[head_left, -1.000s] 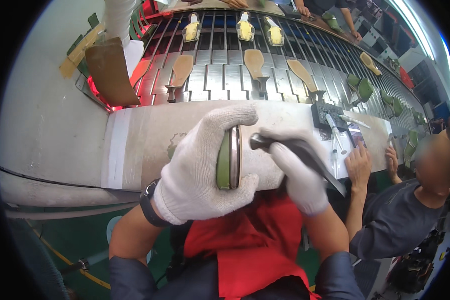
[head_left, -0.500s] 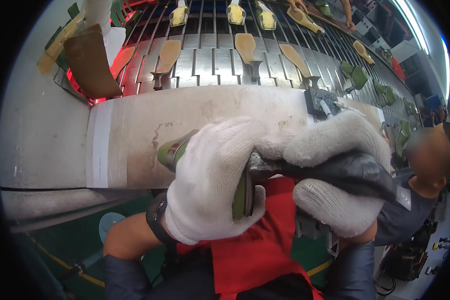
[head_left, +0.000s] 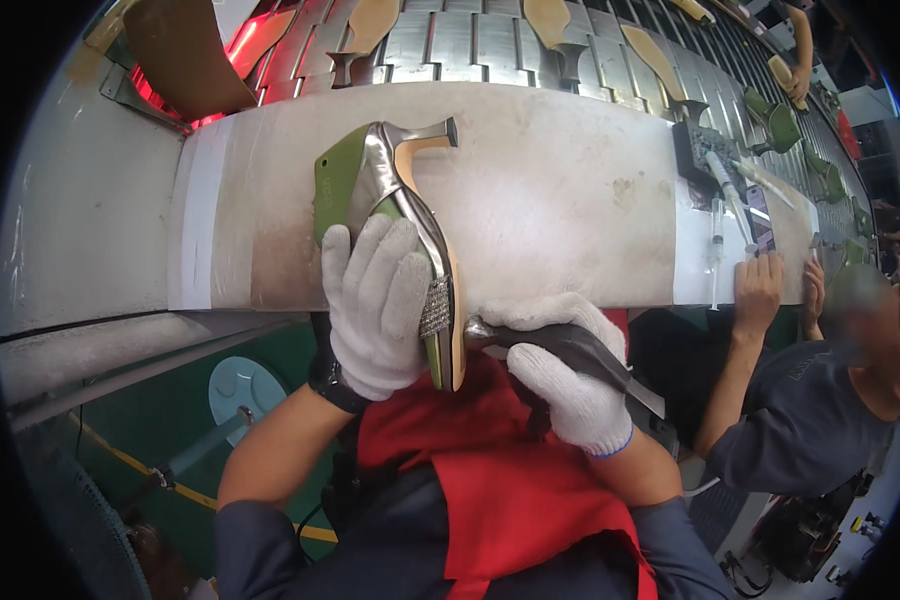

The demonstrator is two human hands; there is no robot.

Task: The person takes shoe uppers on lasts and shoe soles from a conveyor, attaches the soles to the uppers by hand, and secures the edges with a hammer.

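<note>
The toe end of the green and silver high-heeled shoe (head_left: 395,205) is partly hidden behind the left hand (head_left: 378,305), whose white knit glove wraps around the forepart, fingers closed firmly over the upper. The front tip of the black-handled metal tool (head_left: 570,350) vanishes where it meets the shoe's sole edge, so its working end cannot be made out. The right hand (head_left: 565,375), also in a white knit glove, is clenched tight around that tool's handle, and the handle's far end pokes out past the wrist.

The shoe lies on its side over the near edge of the pale, worn workbench (head_left: 560,190), near the bench's left half, heel pointing to the far edge. Its upper is olive green with silver metallic straps, the slim heel is silver, the insole and sole edge are tan, and a band of small sparkling stones sits by the toe.

At the bench's right end, syringes (head_left: 725,215) lie beside a dark block, small and blurred. A co-worker's hand (head_left: 760,290) rests on the near edge there; the person's body is cut off by the frame's rim.
</note>
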